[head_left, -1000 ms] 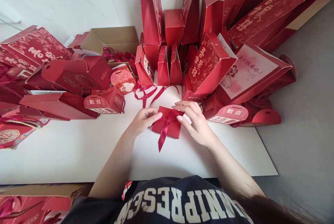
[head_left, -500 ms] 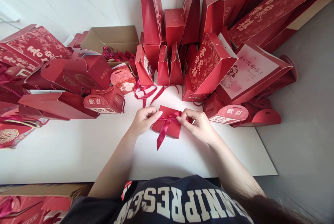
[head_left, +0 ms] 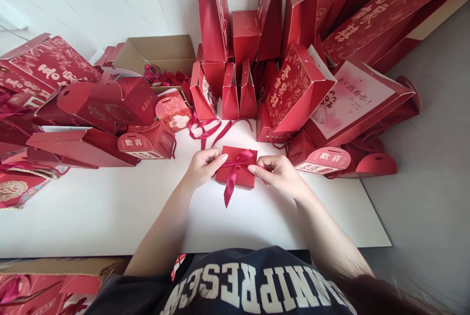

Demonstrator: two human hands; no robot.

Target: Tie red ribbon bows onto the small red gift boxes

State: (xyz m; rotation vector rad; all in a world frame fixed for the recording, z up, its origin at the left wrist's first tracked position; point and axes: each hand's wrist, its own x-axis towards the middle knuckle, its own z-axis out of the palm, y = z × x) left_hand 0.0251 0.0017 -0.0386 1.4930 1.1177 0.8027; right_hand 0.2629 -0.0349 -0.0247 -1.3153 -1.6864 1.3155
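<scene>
A small red gift box (head_left: 244,181) sits on the white table in front of me. Across its top runs a dark pink satin ribbon (head_left: 230,185), knotted in the middle, with one tail hanging over the near side. At the box's left edge, my left hand (head_left: 204,167) pinches the ribbon between thumb and forefinger. My right hand (head_left: 279,174) pinches the ribbon on the right side, its other fingers curled. The ribbon ends inside both hands are mostly hidden.
Loose ribbon (head_left: 205,129) lies beyond the box. An open cardboard box (head_left: 156,51) holding ribbon stands behind. Red gift bags (head_left: 290,95) crowd the back and right; red boxes (head_left: 147,141) pile up on the left. Below the white table's (head_left: 91,222) left front edge is a filled carton (head_left: 55,266).
The gift box has turned slightly and sits more squarely. The hanging ribbon tail has shifted a little to the right. Both hands keep their pinch.
</scene>
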